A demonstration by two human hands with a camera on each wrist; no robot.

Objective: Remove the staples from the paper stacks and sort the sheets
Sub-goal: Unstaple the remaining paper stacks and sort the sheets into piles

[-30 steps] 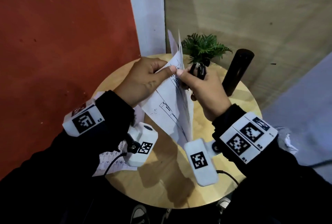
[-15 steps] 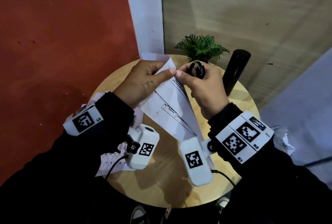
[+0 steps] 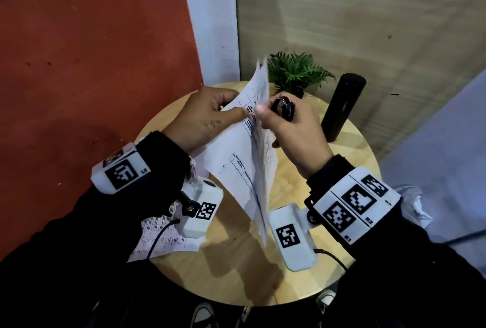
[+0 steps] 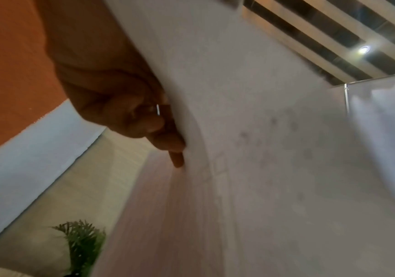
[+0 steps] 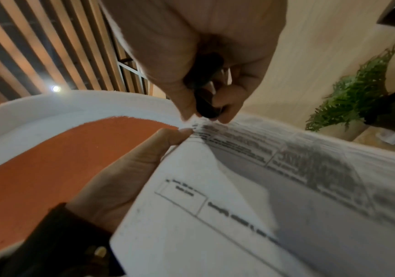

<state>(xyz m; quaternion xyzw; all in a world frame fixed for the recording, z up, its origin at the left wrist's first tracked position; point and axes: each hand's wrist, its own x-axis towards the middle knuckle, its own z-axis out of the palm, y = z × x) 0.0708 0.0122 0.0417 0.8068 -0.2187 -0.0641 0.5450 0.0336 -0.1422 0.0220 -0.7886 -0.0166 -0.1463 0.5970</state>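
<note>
A stapled stack of printed white sheets [image 3: 242,159] is held up over the round wooden table [image 3: 289,180], its upper corner raised. My left hand [image 3: 207,117] pinches the stack near that corner, thumb on top and fingers behind the paper [image 4: 251,131]. My right hand [image 3: 294,130] grips a small black staple remover [image 3: 285,109] and pinches the paper beside the left thumb. In the right wrist view the black staple remover [image 5: 207,90] sits in my curled right fingers [image 5: 225,101], just above the printed corner [image 5: 215,135]. The staple itself is not visible.
A printed sheet [image 3: 163,233] lies flat on the table's left side under my left forearm. A small green plant [image 3: 297,72] and a tall black cylinder [image 3: 342,107] stand at the table's far edge. Crumpled paper [image 3: 415,204] lies off the table at right.
The upper part of the stack has swung up again from lying lower half a second ago. Both hands stay pinched at the same corner, shifted slightly.
</note>
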